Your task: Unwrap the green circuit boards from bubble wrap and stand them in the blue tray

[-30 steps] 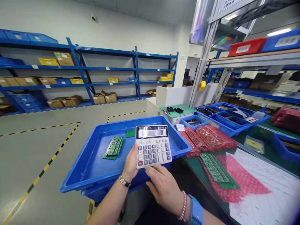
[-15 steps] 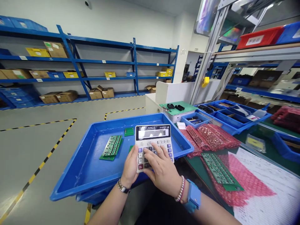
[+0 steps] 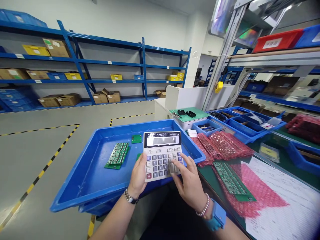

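My left hand [image 3: 138, 176] grips the left edge of a white desk calculator [image 3: 161, 153] and holds it above a large blue tray [image 3: 95, 181]. My right hand [image 3: 189, 181] is at the calculator's lower right, fingers spread, fingertips resting on the keys there. In the tray lie a green circuit board panel [image 3: 117, 155] and a small green board [image 3: 136, 138]. Both wrists carry bracelets; the right one also wears a blue band.
Red bubble-wrap bags [image 3: 220, 146] and a green board on a red bag [image 3: 231, 181] lie on the bench beside a printed sheet [image 3: 282, 203]. Blue bins [image 3: 246, 125] line the bench's back. Blue shelving [image 3: 82, 70] with cartons stands across the grey floor.
My right hand has shifted from the calculator's middle keys to its lower right keys. The left hand keeps its hold. The view has dipped slightly.
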`<state>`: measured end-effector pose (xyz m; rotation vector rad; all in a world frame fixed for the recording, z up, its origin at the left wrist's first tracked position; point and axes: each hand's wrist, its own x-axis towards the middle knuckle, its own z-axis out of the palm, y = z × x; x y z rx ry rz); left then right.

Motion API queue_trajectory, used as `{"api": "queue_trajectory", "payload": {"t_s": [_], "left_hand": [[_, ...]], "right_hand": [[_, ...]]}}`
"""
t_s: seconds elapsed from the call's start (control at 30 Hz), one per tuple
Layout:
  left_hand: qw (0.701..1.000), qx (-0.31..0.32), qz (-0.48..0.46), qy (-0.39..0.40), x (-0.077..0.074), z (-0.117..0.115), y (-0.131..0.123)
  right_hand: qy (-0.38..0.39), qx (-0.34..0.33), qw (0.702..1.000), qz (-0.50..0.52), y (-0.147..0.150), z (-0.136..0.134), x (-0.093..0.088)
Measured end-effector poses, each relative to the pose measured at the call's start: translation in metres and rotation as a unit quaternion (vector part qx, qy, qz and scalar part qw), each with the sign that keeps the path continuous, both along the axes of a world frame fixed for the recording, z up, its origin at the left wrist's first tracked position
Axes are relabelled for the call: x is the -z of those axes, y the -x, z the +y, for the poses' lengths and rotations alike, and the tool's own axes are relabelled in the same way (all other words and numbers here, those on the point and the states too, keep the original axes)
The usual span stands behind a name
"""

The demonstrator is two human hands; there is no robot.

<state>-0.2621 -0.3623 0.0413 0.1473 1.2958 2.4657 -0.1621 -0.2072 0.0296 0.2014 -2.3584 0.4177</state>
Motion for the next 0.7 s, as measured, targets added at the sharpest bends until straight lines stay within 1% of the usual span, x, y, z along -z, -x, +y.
{"api": "queue_trajectory", "payload": {"t_s": [0.1, 0.23, 0.37, 0.53, 0.7], "left_hand": [[1.0, -0.002, 0.001, 0.002, -0.001, 0.001, 0.001], [1.0, -0.003, 0.002, 0.006, -0.002, 0.002, 0.0], [0.999, -0.035, -0.014, 0.037, -0.002, 0.001, -0.002], [0.995, -0.05, -0.032, 0.083, -0.004, 0.002, 0.003], [0.993, -0.062, -0.041, 0.097, -0.004, 0.003, 0.005]], "right_hand": [[-0.022, -0.014, 1.0, -0.017, 0.003, -0.003, -0.006], [-0.001, -0.061, 0.998, 0.016, -0.001, -0.013, -0.01], [0.005, -0.102, 0.995, 0.001, -0.009, -0.029, -0.009], [0.0, -0.086, 0.996, 0.018, -0.006, -0.034, -0.009], [-0.008, -0.073, 0.997, 0.027, -0.007, -0.03, -0.008]]}}
